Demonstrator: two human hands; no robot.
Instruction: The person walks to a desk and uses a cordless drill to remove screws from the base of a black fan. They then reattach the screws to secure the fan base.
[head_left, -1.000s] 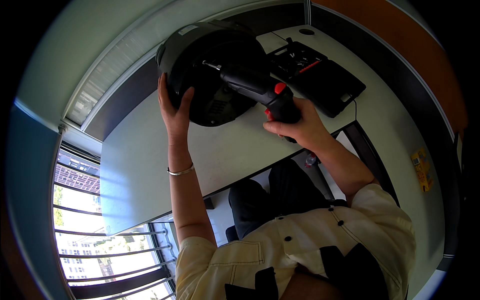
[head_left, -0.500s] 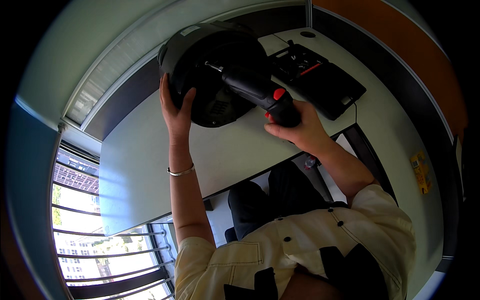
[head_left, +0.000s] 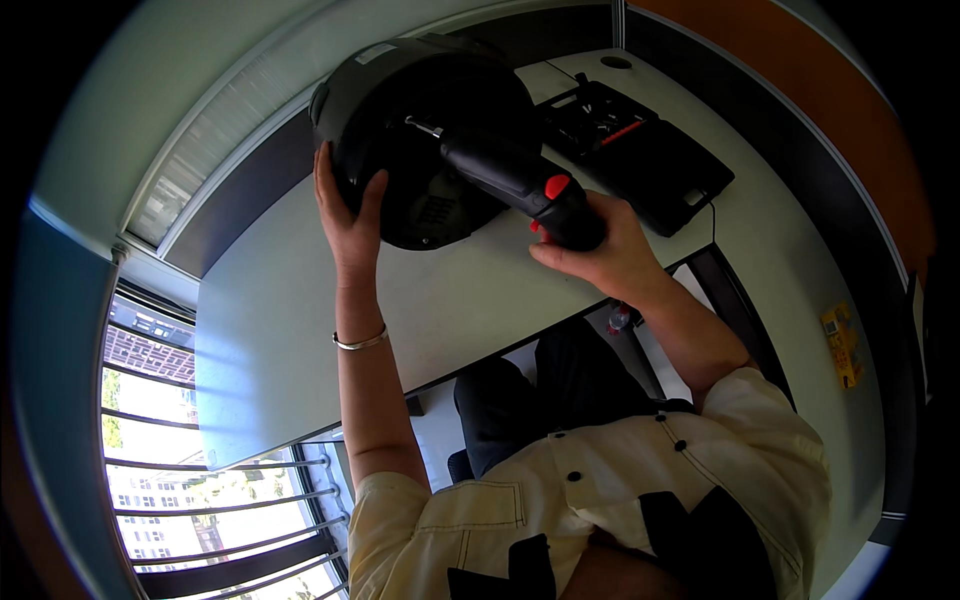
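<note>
Two outstretched hands [head_left: 349, 225] [head_left: 610, 248], left clasping black housing [head_left: 415, 165], right gripping power screwdriver [head_left: 500, 172]

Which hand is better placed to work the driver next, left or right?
Probably the right hand: it grips the driver, whose bit points toward the casing. The left hand holds the casing's left side, so it looks less free.

Black power screwdriver [head_left: 500, 170] aslant over round black appliance [head_left: 409, 168]

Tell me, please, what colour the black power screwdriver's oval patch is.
The oval patch is red, clearest in the head view.
</note>
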